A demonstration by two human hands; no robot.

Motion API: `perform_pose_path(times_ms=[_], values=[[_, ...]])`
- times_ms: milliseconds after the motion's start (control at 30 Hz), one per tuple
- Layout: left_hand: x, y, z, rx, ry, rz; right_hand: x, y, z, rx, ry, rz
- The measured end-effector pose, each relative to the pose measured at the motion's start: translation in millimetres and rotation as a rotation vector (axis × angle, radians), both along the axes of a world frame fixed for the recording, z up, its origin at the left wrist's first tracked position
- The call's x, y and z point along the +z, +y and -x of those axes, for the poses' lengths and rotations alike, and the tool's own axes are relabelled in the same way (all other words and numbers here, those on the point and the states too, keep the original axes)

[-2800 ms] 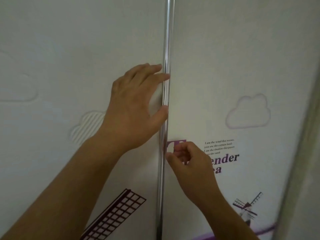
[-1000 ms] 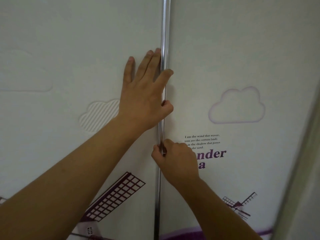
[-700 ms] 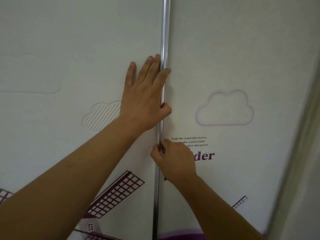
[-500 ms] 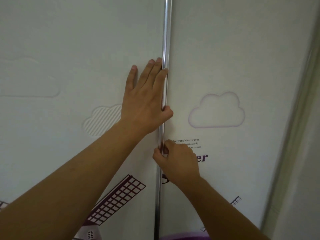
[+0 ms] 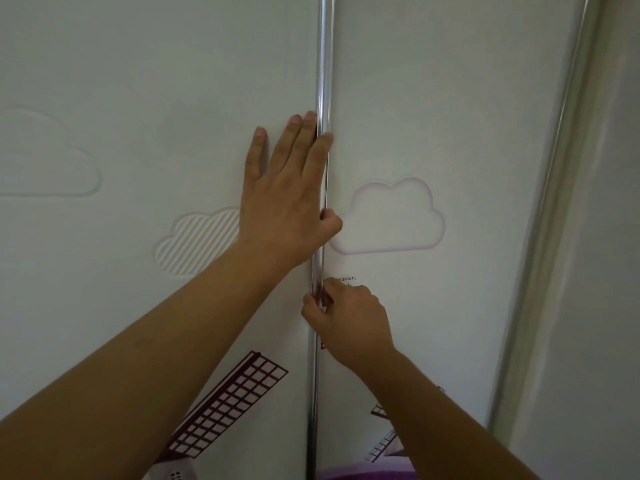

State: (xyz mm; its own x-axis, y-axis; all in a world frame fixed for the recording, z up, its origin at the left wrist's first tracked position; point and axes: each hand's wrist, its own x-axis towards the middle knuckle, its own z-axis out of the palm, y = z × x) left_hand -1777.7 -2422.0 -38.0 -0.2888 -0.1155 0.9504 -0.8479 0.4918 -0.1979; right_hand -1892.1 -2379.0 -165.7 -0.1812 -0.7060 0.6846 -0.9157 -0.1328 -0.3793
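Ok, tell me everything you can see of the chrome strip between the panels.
The chrome strip is a narrow, shiny, rounded metal-looking rail running top to bottom of the view between the white left panel and right panel. The left hand lies flat beside it, forefinger and thumb crossing it; lower down, the right hand pinches it.

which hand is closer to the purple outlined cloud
Left. The left hand lies flat just left of the cloud, thumb almost at its edge; the right hand pinches the strip below it.
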Motion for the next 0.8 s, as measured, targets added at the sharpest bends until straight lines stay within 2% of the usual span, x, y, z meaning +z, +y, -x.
perform_pose_path(times_ms=[333,800], values=[[-0.3,2.2,0.1,0.029,-0.015,-0.033,-1.7,-3.7,0.2,0.029,-0.013,0.0],[-0.3,-5.4,-1.7,-0.036,-0.034,-0.004,-11.9,-7.5,0.3,0.047,-0.031,0.091]])
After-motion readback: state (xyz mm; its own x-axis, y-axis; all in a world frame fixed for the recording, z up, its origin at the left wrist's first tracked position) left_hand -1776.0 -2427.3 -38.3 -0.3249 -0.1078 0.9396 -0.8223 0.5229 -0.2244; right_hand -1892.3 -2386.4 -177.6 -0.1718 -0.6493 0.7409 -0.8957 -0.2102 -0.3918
